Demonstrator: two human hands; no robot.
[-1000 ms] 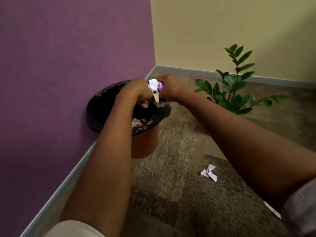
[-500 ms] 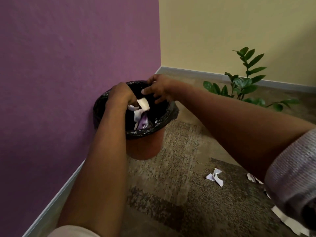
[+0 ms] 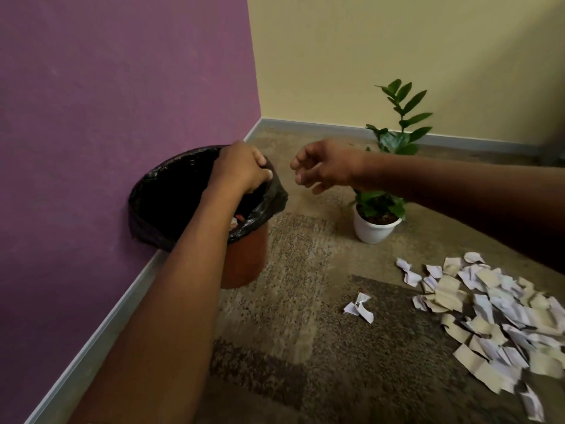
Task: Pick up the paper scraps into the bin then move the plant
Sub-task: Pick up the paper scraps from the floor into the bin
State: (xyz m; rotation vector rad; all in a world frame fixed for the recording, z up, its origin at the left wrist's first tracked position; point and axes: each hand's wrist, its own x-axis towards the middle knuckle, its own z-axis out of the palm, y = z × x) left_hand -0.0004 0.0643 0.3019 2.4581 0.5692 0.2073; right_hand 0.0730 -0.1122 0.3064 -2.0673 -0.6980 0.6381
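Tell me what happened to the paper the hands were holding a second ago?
Both hands let the scraps drop into the bin. The right hand has pulled back out, empty with loosely curled fingers, while the left hand now grips the black liner at the rim. The plant and the paper pile on the carpet stayed put.

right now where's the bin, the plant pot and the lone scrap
bin (image 3: pixel 244 261), head view, on its bare orange side wall
plant pot (image 3: pixel 373 231), head view, on the white front wall
lone scrap (image 3: pixel 359 308), head view, on the middle of the crumpled paper
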